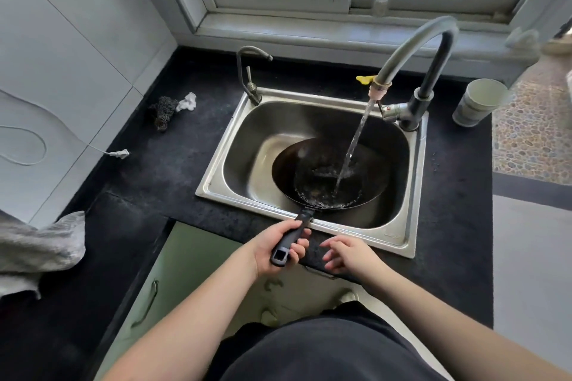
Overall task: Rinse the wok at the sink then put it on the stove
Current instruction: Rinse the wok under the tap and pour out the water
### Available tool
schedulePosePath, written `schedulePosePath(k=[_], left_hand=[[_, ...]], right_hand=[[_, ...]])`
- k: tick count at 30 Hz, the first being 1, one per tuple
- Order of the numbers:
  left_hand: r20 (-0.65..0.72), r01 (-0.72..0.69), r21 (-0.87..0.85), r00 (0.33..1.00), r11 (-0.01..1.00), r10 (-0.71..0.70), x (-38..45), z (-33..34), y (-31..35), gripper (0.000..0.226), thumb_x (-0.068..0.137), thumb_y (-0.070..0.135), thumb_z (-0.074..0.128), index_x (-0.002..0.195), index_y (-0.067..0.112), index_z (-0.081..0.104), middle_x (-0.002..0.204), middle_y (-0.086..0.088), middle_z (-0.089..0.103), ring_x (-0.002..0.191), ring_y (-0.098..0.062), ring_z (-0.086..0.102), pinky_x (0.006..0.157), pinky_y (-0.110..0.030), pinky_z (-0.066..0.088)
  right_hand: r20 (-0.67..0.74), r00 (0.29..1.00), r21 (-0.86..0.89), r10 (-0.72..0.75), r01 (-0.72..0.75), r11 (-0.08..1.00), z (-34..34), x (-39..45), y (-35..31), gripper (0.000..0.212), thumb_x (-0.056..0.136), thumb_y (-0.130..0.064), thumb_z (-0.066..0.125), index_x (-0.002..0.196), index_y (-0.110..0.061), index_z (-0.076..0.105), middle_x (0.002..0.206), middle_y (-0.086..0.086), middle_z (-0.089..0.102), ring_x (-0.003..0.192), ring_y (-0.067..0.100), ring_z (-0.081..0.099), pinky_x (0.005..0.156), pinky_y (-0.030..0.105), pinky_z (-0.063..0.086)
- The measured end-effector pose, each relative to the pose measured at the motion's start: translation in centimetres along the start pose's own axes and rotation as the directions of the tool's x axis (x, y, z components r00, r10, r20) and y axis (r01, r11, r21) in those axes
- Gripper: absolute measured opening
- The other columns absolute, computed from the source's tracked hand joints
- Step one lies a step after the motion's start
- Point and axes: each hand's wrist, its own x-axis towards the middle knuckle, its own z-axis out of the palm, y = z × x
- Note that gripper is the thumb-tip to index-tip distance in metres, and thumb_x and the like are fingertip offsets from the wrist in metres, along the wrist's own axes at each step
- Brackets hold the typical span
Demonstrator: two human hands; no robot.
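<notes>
My left hand (280, 246) wraps tight around the long dark handle of one round black wok (328, 176). The wok sits out past my fingers, tilted down inside the shiny metal sink (235, 145). Water (353, 145) pours from the big curved tap (414, 49) into it. A second, small tap (250, 71) stands behind. My right hand (348, 254) is loose beside the handle and holds nothing.

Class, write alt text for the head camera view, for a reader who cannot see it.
The left hand grips the handle of a black wok held in a steel sink, while water from the tall faucet streams into it. The right hand hovers open beside the handle. A scouring pad and a paper cup sit on the dark counter.
</notes>
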Motion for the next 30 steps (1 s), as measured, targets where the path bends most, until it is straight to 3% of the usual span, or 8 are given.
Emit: schedulePosePath(k=[4,7,14,18,22,24,27,30], left_hand=[[-0.068,0.001,0.074,0.998,0.997,0.004,-1.1,-0.1,0.3,0.029,0.097,0.037,0.049,0.085,0.011,0.051,0.057,0.002,0.042,0.035,-0.003,0.038,0.029,-0.011,0.03],[-0.117,-0.023,0.144,0.992,0.989,0.04,-1.5,0.1,0.5,0.03,0.099,0.036,0.048,0.083,0.01,0.05,0.054,0.003,0.042,0.033,-0.002,0.036,0.028,-0.011,0.027],[-0.115,-0.05,0.207,0.991,0.977,0.075,-2.1,-0.4,1.0,0.028,0.1,0.028,0.05,0.078,0.01,0.048,0.05,0.005,0.04,0.031,-0.001,0.035,0.028,-0.009,0.025],[-0.099,-0.032,0.281,0.993,0.959,0.062,-2.5,-0.6,1.3,0.026,0.099,0.017,0.046,0.075,0.009,0.052,0.046,0.005,0.04,0.03,0.0,0.033,0.029,-0.007,0.024],[-0.099,-0.027,0.359,0.993,0.933,0.067,-2.9,-0.7,1.6,0.015,0.096,0.015,0.05,0.083,0.013,0.054,0.045,0.005,0.042,0.029,0.0,0.034,0.028,-0.009,0.028],[-0.095,-0.041,0.376,0.992,0.926,0.083,-3.1,-0.7,1.6,0.018,0.096,0.016,0.054,0.079,0.012,0.055,0.046,0.005,0.042,0.03,0.0,0.035,0.028,-0.009,0.028],[-0.111,-0.049,0.375,0.989,0.926,0.098,-3.1,-0.7,1.4,0.024,0.095,0.018,0.055,0.073,0.012,0.053,0.046,0.004,0.042,0.031,0.0,0.035,0.03,-0.007,0.028],[-0.158,-0.066,0.413,0.977,0.909,0.143,-2.9,-0.4,1.2,0.026,0.095,0.017,0.054,0.07,0.013,0.05,0.044,0.004,0.043,0.029,-0.001,0.035,0.03,-0.008,0.029]], right_hand=[[0.035,0.999,0.044,-0.017,0.015,0.999,1.0,-0.6,0.2,0.02,0.1,-0.014,0.045,0.1,-0.007,0.064,0.082,0.009,0.065,0.066,0.016,0.061,0.066,0.024,0.049],[-0.024,1.0,0.144,-0.011,0.014,0.989,2.0,-0.7,0.0,0.018,0.098,-0.015,0.049,0.098,-0.008,0.066,0.088,0.011,0.066,0.073,0.019,0.063,0.073,0.029,0.053],[-0.06,0.997,0.282,0.05,-0.031,0.959,5.1,-0.8,-1.6,0.018,0.096,-0.017,0.05,0.1,-0.009,0.065,0.087,0.006,0.067,0.073,0.016,0.063,0.072,0.026,0.053],[-0.063,0.99,0.35,0.125,-0.096,0.932,6.3,0.9,-2.4,0.034,0.102,-0.03,0.038,0.114,-0.008,0.062,0.107,0.008,0.067,0.097,0.019,0.062,0.077,0.027,0.047],[-0.052,0.977,0.458,0.206,-0.16,0.874,7.7,2.1,-2.7,0.034,0.099,-0.033,0.041,0.091,-0.007,0.061,0.082,0.01,0.066,0.083,0.021,0.063,0.092,0.035,0.048],[-0.043,0.97,0.524,0.239,-0.182,0.832,8.6,2.5,-3.3,0.033,0.097,-0.034,0.044,0.077,-0.009,0.056,0.066,0.007,0.056,0.067,0.019,0.059,0.078,0.033,0.053],[0.004,0.951,0.608,0.309,-0.248,0.755,9.8,3.2,-3.9,0.04,0.095,-0.043,0.047,0.074,-0.009,0.052,0.065,0.005,0.04,0.054,0.017,0.048,0.049,0.026,0.051],[0.029,0.942,0.599,0.333,-0.283,0.749,10.2,4.3,-3.6,0.053,0.085,-0.058,0.058,0.081,-0.005,0.059,0.067,0.004,0.042,0.057,0.016,0.051,0.057,0.025,0.053]])
